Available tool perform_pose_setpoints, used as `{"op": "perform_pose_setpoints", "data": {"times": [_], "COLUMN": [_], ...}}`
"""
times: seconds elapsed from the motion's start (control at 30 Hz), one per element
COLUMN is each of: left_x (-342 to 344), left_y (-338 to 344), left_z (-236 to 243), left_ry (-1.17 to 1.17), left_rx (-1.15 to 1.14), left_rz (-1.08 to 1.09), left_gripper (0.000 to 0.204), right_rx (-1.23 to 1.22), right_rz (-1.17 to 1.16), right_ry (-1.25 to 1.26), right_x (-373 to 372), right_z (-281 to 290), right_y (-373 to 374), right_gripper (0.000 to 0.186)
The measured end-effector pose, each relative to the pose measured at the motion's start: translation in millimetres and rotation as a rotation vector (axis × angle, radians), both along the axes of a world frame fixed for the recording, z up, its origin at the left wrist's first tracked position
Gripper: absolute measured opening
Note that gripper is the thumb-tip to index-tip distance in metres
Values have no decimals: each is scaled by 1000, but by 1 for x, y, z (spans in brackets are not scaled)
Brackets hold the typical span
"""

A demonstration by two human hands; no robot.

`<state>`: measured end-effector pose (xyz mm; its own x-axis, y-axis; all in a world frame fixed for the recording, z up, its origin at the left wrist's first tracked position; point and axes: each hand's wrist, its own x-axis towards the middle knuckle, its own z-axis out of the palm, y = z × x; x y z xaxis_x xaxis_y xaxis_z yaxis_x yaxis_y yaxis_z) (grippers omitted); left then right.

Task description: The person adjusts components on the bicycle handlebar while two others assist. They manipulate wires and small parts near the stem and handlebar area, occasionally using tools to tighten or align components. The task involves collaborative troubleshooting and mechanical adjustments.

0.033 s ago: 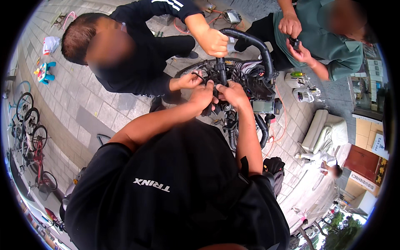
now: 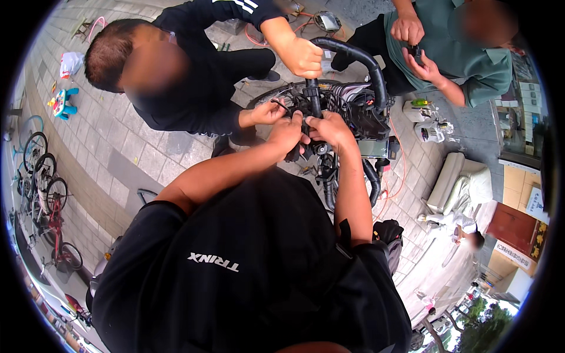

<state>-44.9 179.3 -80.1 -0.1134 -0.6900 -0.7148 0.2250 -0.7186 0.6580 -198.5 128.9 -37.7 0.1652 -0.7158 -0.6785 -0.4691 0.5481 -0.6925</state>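
Note:
A bicycle's black drop handlebar (image 2: 376, 70) curves up in front of me, above a crowd of dark cables and fittings. Low on its near side, my left hand (image 2: 286, 132) has its thumb and fingers closed around a small dark part. Right beside it, my right hand (image 2: 331, 130) pinches among the same fittings; what sits between its fingers is hidden. A co-worker's hand (image 2: 303, 59) grips the handlebar's upper left end. That person's other hand (image 2: 268, 112) holds a thin bent black tool (image 2: 280, 105), like a hex key, close to my left hand.
Another person in green (image 2: 453, 53) handles a small black part (image 2: 416, 53) at the upper right. An orange hose (image 2: 402, 170) runs over the paving. White containers (image 2: 428, 130), a pale sofa (image 2: 445, 182) and a backpack (image 2: 388, 235) stand right. Parked bicycles (image 2: 56, 206) line the left.

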Motion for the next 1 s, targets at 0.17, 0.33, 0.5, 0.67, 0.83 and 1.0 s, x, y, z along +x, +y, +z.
{"op": "perform_pose_setpoints", "data": {"times": [0.17,0.33,0.5,0.67,0.83,1.0], "left_x": [-1,-1,-5,15,18,60], "left_y": [1,0,4,-7,-5,2], "left_z": [8,4,11,-57,-35,-32], "left_ry": [62,24,47,330,251,415], "left_rx": [54,52,33,-76,-52,-43], "left_rz": [43,-31,-40,-161,-181,-137], "left_gripper": [53,56,58,61,54,50], "right_rx": [-232,35,12,-355,-182,-560], "right_rz": [51,-27,-77,59,-49,-118], "right_ry": [300,91,-28,590,176,347], "right_x": [5,1,-15,25,1,15], "right_z": [-7,2,-10,1,5,14], "right_y": [18,-2,4,36,33,37], "right_gripper": [35,29,34,47,69,88]}}
